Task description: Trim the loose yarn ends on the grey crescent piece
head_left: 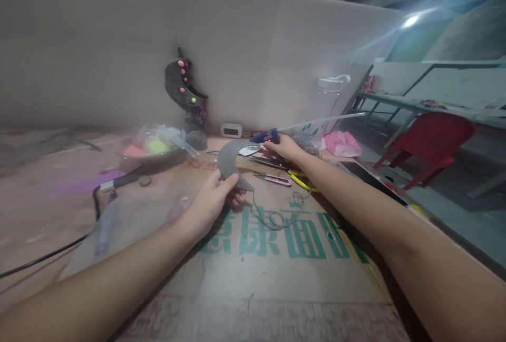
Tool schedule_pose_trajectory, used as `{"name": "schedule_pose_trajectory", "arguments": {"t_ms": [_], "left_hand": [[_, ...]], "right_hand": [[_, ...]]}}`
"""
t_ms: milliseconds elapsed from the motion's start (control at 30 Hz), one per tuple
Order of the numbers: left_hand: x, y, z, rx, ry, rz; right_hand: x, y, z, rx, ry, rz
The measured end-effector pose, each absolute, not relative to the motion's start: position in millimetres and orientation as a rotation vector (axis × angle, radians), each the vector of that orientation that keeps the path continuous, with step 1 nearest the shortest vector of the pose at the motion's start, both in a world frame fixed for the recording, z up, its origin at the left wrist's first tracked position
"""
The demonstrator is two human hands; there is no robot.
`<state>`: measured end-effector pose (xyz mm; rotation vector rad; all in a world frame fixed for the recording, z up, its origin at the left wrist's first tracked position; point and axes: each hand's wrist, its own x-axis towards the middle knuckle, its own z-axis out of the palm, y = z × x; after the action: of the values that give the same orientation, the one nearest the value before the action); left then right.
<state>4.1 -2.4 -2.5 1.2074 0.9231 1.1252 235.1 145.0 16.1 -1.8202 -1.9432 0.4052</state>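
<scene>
A flat grey crescent [228,160] is pinched between the thumb and fingers of my left hand [223,189], above the cardboard. From its lower tip a grey cord [272,223] trails in loose loops. Farther back, my right hand [285,147] is closed at a blue glue gun [259,136]. A small red light shows by its fingertips, and a long translucent glue stick [324,120] extends to the right from the gun. The right hand's exact grip is partly hidden. Pink thread snips [274,179] and yellow-handled scissors [302,180] lie below the right forearm.
Printed cardboard [253,279] covers the table's front. At left are a bowl [152,158] of colourful items and a black cable [43,257]. A decorated dark crescent [182,86], white clock [231,130], clear bottle [332,99], pink bag [343,144] and phone [371,181] stand around.
</scene>
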Motion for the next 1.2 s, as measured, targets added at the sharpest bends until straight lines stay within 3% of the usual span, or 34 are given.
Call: {"name": "schedule_pose_trajectory", "arguments": {"t_ms": [233,567,933,1200], "left_hand": [[4.0,-2.1,-3.1,1.209,0.910,1.151],[2.9,-0.6,-4.0,1.219,0.930,1.155],[1.9,-0.9,-5.2,1.255,0.900,1.116],[4.6,-5.6,-0.9,1.312,0.845,1.119]], "right_hand": [[240.3,102.3,30.9,-1.751,-1.980,0.339],[210.4,-23.8,27.8,-1.309,-2.215,0.353],[203.7,-31.3,3.2,-1.076,-2.376,0.170],[210.6,-30.9,12.6,-1.143,-2.120,0.313]]}}
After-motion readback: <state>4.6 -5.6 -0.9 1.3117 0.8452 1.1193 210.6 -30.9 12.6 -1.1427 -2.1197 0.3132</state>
